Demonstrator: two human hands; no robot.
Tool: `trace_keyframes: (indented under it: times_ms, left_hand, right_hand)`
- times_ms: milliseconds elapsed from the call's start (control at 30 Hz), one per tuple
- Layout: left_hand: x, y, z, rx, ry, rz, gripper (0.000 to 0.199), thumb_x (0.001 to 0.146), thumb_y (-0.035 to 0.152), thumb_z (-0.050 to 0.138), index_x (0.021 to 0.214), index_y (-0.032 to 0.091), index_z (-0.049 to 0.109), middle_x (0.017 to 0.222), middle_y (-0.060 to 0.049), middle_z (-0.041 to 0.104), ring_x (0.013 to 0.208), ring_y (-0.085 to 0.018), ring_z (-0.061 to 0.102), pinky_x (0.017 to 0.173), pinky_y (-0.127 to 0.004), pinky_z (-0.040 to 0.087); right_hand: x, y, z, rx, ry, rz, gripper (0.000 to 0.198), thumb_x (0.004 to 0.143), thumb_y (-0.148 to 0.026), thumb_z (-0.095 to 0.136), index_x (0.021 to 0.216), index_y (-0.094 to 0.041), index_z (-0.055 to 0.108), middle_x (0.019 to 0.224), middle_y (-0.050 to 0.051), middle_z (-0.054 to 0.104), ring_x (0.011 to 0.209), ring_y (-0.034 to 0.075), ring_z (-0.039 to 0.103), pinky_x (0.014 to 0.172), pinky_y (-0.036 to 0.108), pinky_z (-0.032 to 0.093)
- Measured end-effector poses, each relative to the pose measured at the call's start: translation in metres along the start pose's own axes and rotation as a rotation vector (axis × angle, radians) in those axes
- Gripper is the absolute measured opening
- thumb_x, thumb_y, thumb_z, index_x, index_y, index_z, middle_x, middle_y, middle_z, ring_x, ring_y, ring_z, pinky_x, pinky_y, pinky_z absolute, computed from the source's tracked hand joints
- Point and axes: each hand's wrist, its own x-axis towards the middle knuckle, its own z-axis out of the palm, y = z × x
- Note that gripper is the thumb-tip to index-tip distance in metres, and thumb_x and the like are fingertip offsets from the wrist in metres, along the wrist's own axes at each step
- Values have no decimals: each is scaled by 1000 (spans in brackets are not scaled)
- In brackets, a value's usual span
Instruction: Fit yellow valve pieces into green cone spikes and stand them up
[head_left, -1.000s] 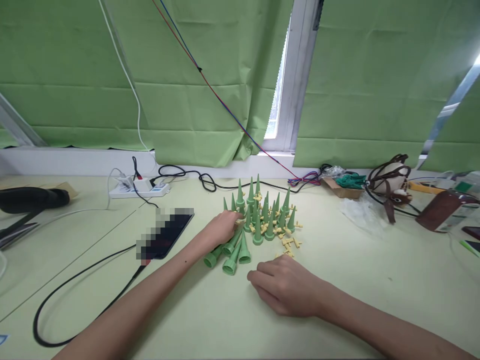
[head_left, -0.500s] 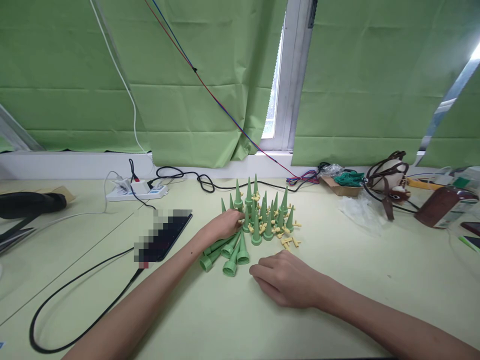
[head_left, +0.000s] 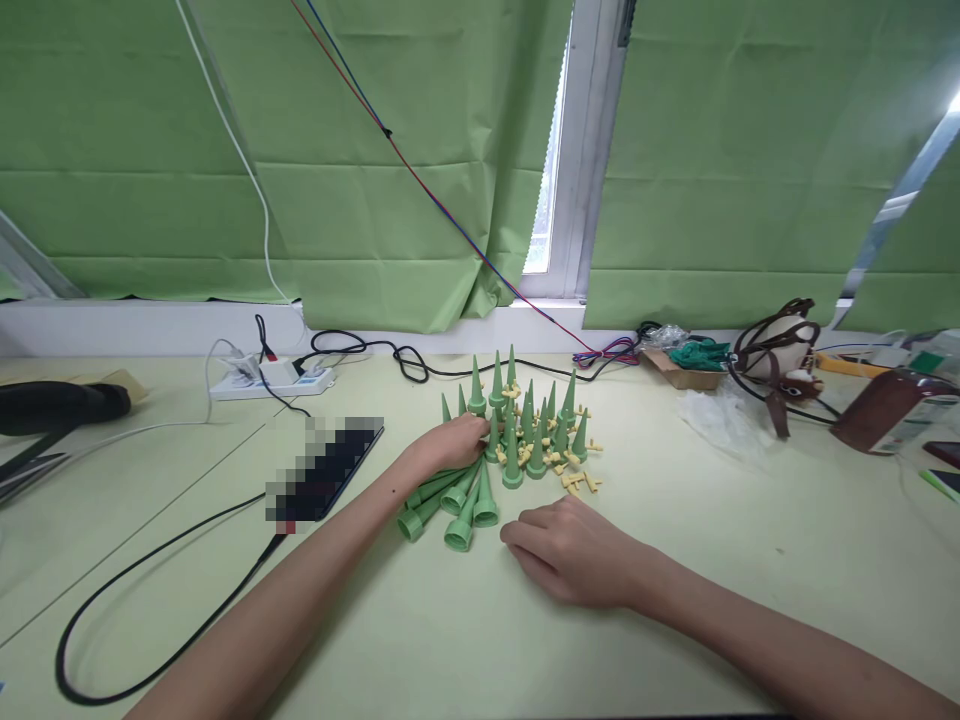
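My left hand (head_left: 456, 441) reaches into a group of green watering spikes (head_left: 512, 458), most standing upright on their wide bases. Its fingertips close around one upright spike (head_left: 493, 440) at the left of the group, partly hidden by the hand. Below that hand, several more spikes (head_left: 460, 528) lie on their sides, open ends toward me. Small yellow valve pieces (head_left: 574, 480) are scattered among the standing spikes and at their right. My right hand (head_left: 568, 552) rests on the table just in front of them, fingers curled in, with nothing visible in it.
A phone-like device (head_left: 337, 465) with a black cable lies on the pale table (head_left: 712, 600) at left. Behind it stands a white power strip (head_left: 274, 382). Toward the right back are a cardboard box (head_left: 686, 375), clear plastic wrap (head_left: 724, 420) and a brown bottle (head_left: 889, 412).
My left hand has shifted very slightly to the right among the spikes. My right hand stays in place, and the view has tipped a little.
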Motion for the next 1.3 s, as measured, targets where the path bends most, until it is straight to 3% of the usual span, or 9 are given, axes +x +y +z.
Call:
trace_keyframes:
  times_ms: [267,467,733,933,1300]
  left_hand:
    - [5,2,-2,30,-56,42,34,79,9,49,105,16,69,92,-11,73,86,-26,67,73,-30,50]
    - [-3,4,-4,28,-16,92,40,81,5,44,112,18,65,105,-9,71,92,-24,67,70,-27,48]
    - [-16,7,-7,109,23,12,20,88,15,49,99,17,65,91,-11,70,81,-26,67,63,-29,46]
    - [-20,10,-8,166,16,-25,17,92,19,48,95,17,65,88,-12,70,81,-29,69,66,-31,47]
    - [-19,4,-2,35,28,49,19,92,14,45,99,18,63,85,-8,68,75,-23,66,56,-27,39]
  right_hand:
    - [-1,0,1,29,16,3,13,94,-14,45,87,-19,54,70,0,59,57,13,47,54,28,24]
    - [-2,1,2,55,37,10,13,94,-14,44,89,-19,56,70,0,59,57,14,48,55,28,25]
    - [-3,2,1,77,52,27,14,93,-13,45,88,-19,57,68,-1,58,56,13,46,53,27,24]
    - [-2,2,1,97,73,18,15,94,-13,44,88,-18,57,68,0,57,56,13,47,53,27,25]
    - [-4,3,-2,115,98,24,17,94,-12,43,87,-18,58,66,0,57,55,13,47,53,27,27]
